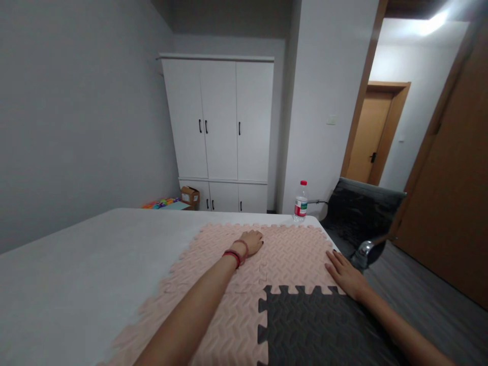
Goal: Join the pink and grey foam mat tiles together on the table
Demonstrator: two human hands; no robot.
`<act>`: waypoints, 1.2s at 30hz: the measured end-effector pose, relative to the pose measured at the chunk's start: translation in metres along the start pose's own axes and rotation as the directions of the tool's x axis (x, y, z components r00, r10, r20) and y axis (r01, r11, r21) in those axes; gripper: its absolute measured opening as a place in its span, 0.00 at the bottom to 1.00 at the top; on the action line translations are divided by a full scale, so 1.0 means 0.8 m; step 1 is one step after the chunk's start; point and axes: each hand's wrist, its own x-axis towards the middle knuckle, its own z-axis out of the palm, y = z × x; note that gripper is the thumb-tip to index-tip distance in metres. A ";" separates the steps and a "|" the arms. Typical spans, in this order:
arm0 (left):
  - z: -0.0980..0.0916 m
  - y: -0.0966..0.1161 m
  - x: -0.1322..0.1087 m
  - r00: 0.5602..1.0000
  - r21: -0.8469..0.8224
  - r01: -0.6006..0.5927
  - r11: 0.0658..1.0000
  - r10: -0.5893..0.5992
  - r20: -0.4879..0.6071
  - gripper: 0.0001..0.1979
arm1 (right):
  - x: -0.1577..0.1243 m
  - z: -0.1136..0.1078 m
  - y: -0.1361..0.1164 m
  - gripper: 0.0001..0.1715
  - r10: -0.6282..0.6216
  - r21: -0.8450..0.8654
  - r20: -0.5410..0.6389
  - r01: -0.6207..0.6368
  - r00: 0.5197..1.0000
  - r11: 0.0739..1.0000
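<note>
Pink interlocking foam mat tiles (297, 249) with a raised wave pattern lie joined on the white table (114, 244). A dark grey foam tile (316, 330) sits at the near right, its toothed edges meeting the pink tiles beyond it and to its left. My left hand (250, 242), with red bands on the wrist, rests palm down on the pink foam close to a seam, its fingers partly hidden. Flat on the right edge of the pink foam is my right hand (346, 274), fingers extended, near the dark tile's far right corner. Neither hand grasps anything.
A clear bottle with a red cap (301, 203) stands at the table's far right corner. Beyond the right edge is a black chair (362, 218). A cardboard box (189, 195) and colourful items (162, 203) are behind the table, before a white wardrobe (221, 122).
</note>
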 end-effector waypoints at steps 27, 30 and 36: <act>-0.010 0.052 -0.090 0.976 -0.058 -0.203 0.977 0.207 0.072 0.28 | -0.003 -0.022 -0.012 0.39 0.025 0.066 0.060 -0.029 0.998 0.997; 0.004 0.059 -0.120 0.976 -0.065 -0.198 0.978 0.203 0.080 0.28 | -0.004 -0.027 -0.016 0.39 0.025 0.060 0.065 -0.029 0.998 0.998; 0.003 0.056 -0.111 0.978 -0.057 -0.179 0.982 0.184 0.100 0.27 | -0.016 -0.048 -0.034 0.35 0.088 -0.020 0.095 -0.087 0.992 0.996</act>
